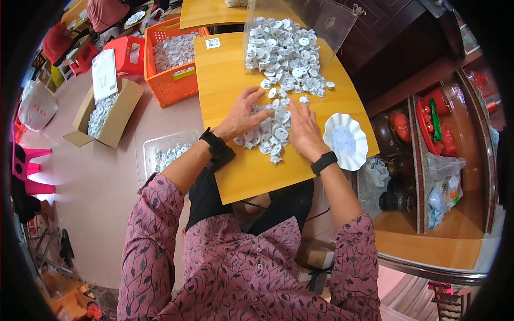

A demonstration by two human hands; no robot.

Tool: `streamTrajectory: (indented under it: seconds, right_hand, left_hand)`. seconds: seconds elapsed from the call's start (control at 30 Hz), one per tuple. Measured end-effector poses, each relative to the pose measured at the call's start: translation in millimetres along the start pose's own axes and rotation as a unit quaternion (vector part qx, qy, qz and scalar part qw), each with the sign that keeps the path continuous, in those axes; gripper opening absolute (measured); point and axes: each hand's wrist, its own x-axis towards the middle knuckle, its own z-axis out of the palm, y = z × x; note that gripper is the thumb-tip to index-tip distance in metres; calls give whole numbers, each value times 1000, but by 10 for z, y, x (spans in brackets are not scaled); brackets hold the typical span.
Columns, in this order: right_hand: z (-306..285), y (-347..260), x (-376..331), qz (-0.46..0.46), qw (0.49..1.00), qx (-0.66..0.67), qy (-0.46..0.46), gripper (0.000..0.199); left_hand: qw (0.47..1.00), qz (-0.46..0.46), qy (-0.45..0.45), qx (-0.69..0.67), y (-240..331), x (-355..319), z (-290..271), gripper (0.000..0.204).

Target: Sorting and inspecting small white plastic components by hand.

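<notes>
A small heap of white round plastic parts point(278, 135) lies on the yellow wooden table point(246, 179). My left hand point(243, 115) rests at the heap's left side, its fingers spread and touching the parts. On the right side my right hand point(307, 132) has its fingers stretched out along the heap, and nothing shows in its grasp. Beyond both hands, a larger pile of the same parts point(284, 48) spills from a clear plastic bin point(338, 33) tipped toward me. Right of my right hand stands a white scalloped dish point(360, 156) with small pale bluish pieces point(343, 140).
On the floor at left are an orange crate point(174, 85), an open cardboard box point(127, 107) and a clear tub point(148, 155), all holding white parts. Red stools point(130, 56) stand behind them. Shelving point(455, 224) borders the right. Other people point(56, 44) sit at the far left.
</notes>
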Motion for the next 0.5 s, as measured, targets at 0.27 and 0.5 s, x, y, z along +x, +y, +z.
streamTrajectory:
  seconds: [0.27,0.5]
  right_hand:
    - [-188,664,845,149,989,2,18,52]
    - [-100,1167,1371,306,952,9,11,69]
  left_hand:
    - [997,-61,39,19,-224,366,-173,65]
    - [998,-43,35,-4,-210,357,-162,61]
